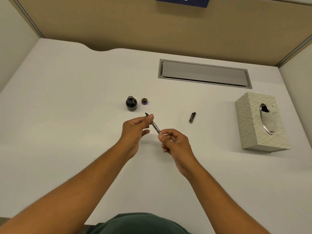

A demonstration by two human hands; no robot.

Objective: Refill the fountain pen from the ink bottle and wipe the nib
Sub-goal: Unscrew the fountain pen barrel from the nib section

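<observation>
Your left hand (135,128) pinches the slim pen (155,126) near its nib, aimed at eleven o'clock; your right hand (175,143) grips its rear end.

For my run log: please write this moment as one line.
pen: held by left hand and right hand | ink bottle: open | cap: beside it
</observation>
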